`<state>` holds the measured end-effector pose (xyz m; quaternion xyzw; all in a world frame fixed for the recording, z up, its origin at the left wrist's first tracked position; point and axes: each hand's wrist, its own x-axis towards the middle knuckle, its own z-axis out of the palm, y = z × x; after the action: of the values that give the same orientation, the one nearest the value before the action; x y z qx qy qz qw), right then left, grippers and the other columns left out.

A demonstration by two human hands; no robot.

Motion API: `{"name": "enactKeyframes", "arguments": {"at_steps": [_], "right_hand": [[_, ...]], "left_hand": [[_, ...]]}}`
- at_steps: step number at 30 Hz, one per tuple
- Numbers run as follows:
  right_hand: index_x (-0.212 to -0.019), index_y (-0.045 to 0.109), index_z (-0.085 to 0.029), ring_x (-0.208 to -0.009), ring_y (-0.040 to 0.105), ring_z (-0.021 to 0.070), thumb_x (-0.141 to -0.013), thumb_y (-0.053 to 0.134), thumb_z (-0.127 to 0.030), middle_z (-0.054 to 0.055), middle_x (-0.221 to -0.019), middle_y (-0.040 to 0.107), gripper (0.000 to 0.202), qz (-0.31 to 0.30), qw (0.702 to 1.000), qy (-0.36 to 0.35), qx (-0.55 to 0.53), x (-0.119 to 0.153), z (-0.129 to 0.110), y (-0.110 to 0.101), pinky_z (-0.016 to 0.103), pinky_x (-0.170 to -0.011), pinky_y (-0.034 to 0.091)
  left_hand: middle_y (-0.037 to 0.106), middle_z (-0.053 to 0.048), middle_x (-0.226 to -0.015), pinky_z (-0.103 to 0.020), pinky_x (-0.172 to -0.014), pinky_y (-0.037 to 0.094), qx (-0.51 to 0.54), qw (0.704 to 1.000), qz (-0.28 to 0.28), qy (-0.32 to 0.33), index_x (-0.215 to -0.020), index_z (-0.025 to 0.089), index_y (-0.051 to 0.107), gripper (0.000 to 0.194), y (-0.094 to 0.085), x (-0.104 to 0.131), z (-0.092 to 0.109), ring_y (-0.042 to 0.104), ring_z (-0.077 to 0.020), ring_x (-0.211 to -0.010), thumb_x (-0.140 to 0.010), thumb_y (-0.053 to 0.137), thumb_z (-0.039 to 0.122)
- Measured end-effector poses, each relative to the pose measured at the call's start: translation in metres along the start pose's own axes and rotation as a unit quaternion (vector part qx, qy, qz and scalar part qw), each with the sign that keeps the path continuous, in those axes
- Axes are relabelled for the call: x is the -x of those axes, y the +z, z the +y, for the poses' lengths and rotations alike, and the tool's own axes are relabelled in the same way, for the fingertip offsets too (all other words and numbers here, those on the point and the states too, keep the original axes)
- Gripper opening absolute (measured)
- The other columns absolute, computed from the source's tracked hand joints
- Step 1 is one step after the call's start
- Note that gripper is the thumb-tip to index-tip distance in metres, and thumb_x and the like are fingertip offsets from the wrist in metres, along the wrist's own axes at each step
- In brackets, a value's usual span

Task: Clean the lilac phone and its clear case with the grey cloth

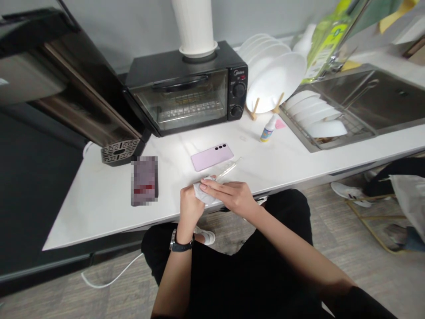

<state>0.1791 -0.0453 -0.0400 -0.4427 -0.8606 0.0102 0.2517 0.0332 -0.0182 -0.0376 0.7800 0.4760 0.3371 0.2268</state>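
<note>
White cloth: bunched at the near edge of the desk. Grip: left hand and right hand both clamped on the cloth. Judged light, soft and hard to damage; take by a bunched fold. Clear piece projecting beyond (possibly a case, mostly hidden): probably light, smooth, slippery; best held by its edges.

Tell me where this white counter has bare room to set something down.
Free: between the pixelated item and lilac smartphone; right of the right hand, between the small bottle and front counter edge. Crowded: around the left hand and tissue; the back, with black toaster oven and white plates.
</note>
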Motion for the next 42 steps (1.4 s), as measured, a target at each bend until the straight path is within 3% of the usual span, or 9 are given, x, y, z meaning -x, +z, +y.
{"name": "enactKeyframes", "arguments": {"at_steps": [4, 7, 10, 15, 22, 32, 38, 42], "right_hand": [[-0.115, 0.017, -0.029, -0.077, 0.049, 0.009, -0.074, 0.028, -0.009, -0.006, -0.119, 0.026, 0.047, 0.004, 1.0, 0.017, 0.002, 0.002, 0.005, -0.003, 0.023, -0.065, 0.042], [-0.115, 0.019, -0.028, -0.075, 0.05, 0.0082, -0.074, 0.026, -0.007, -0.004, -0.119, 0.027, 0.046, 0.01, 0.999, 0.034, 0.003, 0.003, 0.011, -0.007, 0.022, -0.064, 0.041], [-0.114, 0.02, -0.028, -0.077, 0.049, 0.0079, -0.074, 0.026, -0.007, -0.005, -0.119, 0.027, 0.046, 0.017, 0.998, 0.063, 0.005, 0.004, 0.017, -0.012, 0.021, -0.067, 0.041], [-0.114, 0.021, -0.029, -0.085, 0.046, 0.0078, -0.074, 0.025, -0.006, -0.007, -0.119, 0.026, 0.047, 0.016, 0.991, 0.13, 0.009, 0.005, 0.029, -0.023, 0.02, -0.074, 0.038], [-0.114, 0.023, -0.026, -0.097, 0.039, 0.0089, -0.074, 0.027, -0.006, -0.006, -0.119, 0.027, 0.045, 0.093, 0.97, 0.22, 0.039, 0.005, 0.038, -0.028, 0.019, -0.077, 0.037], [-0.114, 0.024, -0.022, -0.099, 0.038, 0.0136, -0.074, 0.027, -0.009, 0.001, -0.118, 0.03, 0.043, 0.135, 0.963, 0.231, 0.031, 0.003, 0.019, -0.017, 0.023, -0.072, 0.042], [-0.116, 0.017, -0.027, -0.093, 0.044, 0.0152, -0.073, 0.025, -0.007, -0.003, -0.119, 0.024, 0.048, 0.089, 0.972, 0.217, 0.012, -0.001, 0.001, -0.009, 0.027, -0.069, 0.045], [-0.116, 0.016, -0.028, -0.089, 0.047, 0.0153, -0.072, 0.025, -0.006, -0.005, -0.12, 0.023, 0.05, 0.051, 0.979, 0.199, 0.007, -0.005, -0.016, -0.005, 0.026, -0.065, 0.047]], "left_hand": [[0.044, 0.002, -0.042, -0.018, -0.045, 0.034, -0.022, 0.999, 0.019, -0.015, -0.047, 0.012, 0.05, 0.021, 0.002, 0.0, -0.004, 0.041, -0.0072, -0.043, -0.066, 0.04, 0.014], [0.04, 0.003, -0.041, -0.016, -0.042, 0.032, -0.024, 0.999, 0.021, -0.024, -0.048, 0.011, 0.05, 0.02, 0.003, 0.0, -0.005, 0.039, -0.0059, -0.043, -0.065, 0.041, 0.015], [0.049, 0.002, -0.05, -0.016, -0.048, 0.036, -0.013, 0.999, 0.016, -0.027, -0.061, 0.012, 0.056, 0.017, 0.004, 0.0, -0.001, 0.045, -0.0076, -0.051, -0.067, 0.04, 0.017], [0.058, 0.0, -0.085, -0.021, -0.067, 0.042, 0.021, 0.999, 0.014, -0.025, -0.091, 0.019, 0.052, 0.024, 0.006, -0.001, 0.006, 0.053, -0.0112, -0.075, -0.07, 0.039, 0.017], [0.058, 0.001, -0.091, -0.026, -0.073, 0.043, 0.078, 0.997, 0.006, -0.029, -0.093, 0.02, 0.051, 0.025, 0.003, -0.003, 0.008, 0.053, -0.0127, -0.082, -0.07, 0.041, 0.016], [0.056, 0.001, -0.093, -0.027, -0.077, 0.042, 0.094, 0.995, 0.015, -0.031, -0.093, 0.021, 0.051, 0.025, 0.003, 0.0, 0.008, 0.051, -0.0127, -0.086, -0.072, 0.038, 0.016], [0.058, -0.001, -0.087, -0.024, -0.072, 0.041, 0.074, 0.997, 0.017, -0.031, -0.091, 0.017, 0.052, 0.025, 0.003, 0.001, 0.005, 0.052, -0.0125, -0.08, -0.07, 0.038, 0.016], [0.057, 0.0, -0.063, -0.02, -0.057, 0.041, 0.047, 0.998, 0.013, -0.03, -0.075, 0.013, 0.057, 0.019, 0.002, 0.003, -0.002, 0.052, -0.0114, -0.062, -0.067, 0.039, 0.013]]}}
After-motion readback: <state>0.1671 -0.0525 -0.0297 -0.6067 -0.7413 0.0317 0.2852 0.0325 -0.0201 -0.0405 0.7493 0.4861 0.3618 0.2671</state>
